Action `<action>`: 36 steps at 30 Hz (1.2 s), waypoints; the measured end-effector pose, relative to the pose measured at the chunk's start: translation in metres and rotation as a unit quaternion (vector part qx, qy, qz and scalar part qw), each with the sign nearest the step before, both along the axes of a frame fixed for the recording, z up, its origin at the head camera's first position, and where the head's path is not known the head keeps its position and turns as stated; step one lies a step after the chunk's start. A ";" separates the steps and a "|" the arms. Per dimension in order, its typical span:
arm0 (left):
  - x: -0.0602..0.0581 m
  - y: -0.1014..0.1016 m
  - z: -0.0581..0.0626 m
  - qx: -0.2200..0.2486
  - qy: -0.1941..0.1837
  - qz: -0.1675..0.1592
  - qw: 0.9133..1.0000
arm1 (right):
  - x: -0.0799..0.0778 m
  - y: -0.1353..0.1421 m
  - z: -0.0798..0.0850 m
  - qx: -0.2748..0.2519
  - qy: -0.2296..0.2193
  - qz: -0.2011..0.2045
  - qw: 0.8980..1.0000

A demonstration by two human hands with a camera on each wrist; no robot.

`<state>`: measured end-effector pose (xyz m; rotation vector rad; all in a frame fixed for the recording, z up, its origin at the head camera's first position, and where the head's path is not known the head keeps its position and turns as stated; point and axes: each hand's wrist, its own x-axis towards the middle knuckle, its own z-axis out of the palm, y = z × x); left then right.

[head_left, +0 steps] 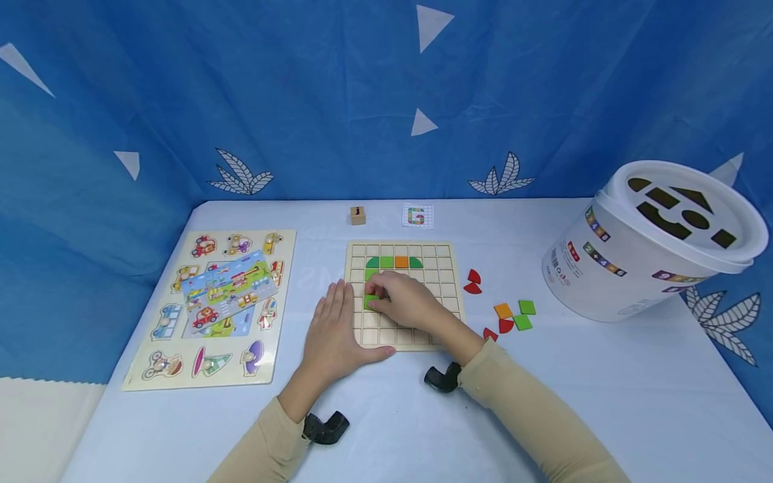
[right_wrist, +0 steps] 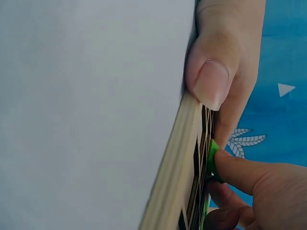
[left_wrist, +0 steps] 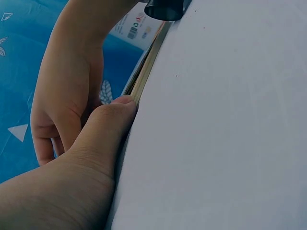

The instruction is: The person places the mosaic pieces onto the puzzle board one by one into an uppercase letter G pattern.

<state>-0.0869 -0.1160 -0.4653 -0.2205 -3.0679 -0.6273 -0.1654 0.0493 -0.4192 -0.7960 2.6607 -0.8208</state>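
A wooden grid board (head_left: 423, 322) lies mid-table. Along its top rows sit green quarter-round tiles (head_left: 415, 263), green square tiles (head_left: 386, 262) and an orange square tile (head_left: 401, 261). My right hand (head_left: 407, 300) reaches over the board and pinches a green square tile (right_wrist: 212, 155) between thumb and fingers at the grid's left side. The tile stands tilted against the board in the right wrist view. My left hand (head_left: 334, 333) lies with straight fingers along the board's left edge, its thumb (left_wrist: 112, 112) touching the front edge.
Right of the board lie loose red quarter-round tiles (head_left: 473, 288), green squares (head_left: 527, 307) and an orange square (head_left: 503, 310). Behind it are a pattern card (head_left: 418, 216) and a wooden cube (head_left: 357, 215). A white bucket (head_left: 594, 268) stands right; a knobbed puzzle board (head_left: 235, 372) with picture cards (head_left: 229, 295) lies left.
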 end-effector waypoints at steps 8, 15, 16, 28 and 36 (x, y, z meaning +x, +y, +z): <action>0.000 0.001 0.001 0.003 0.000 0.001 1.000 | 0.003 0.003 0.002 0.018 0.023 0.017 0.999; 0.000 0.001 0.000 0.005 0.000 0.001 1.000 | 0.006 0.010 0.006 0.023 0.024 0.023 0.999; 0.000 0.001 0.000 0.003 -0.001 0.002 1.000 | 0.007 0.013 0.007 0.024 0.024 0.024 0.999; 0.001 0.001 0.001 0.003 0.000 0.005 1.000 | 0.002 0.085 0.018 0.033 0.022 -0.079 0.996; 0.001 0.001 0.002 0.012 0.000 0.001 1.000 | -0.003 0.139 0.013 0.085 0.045 -0.113 0.989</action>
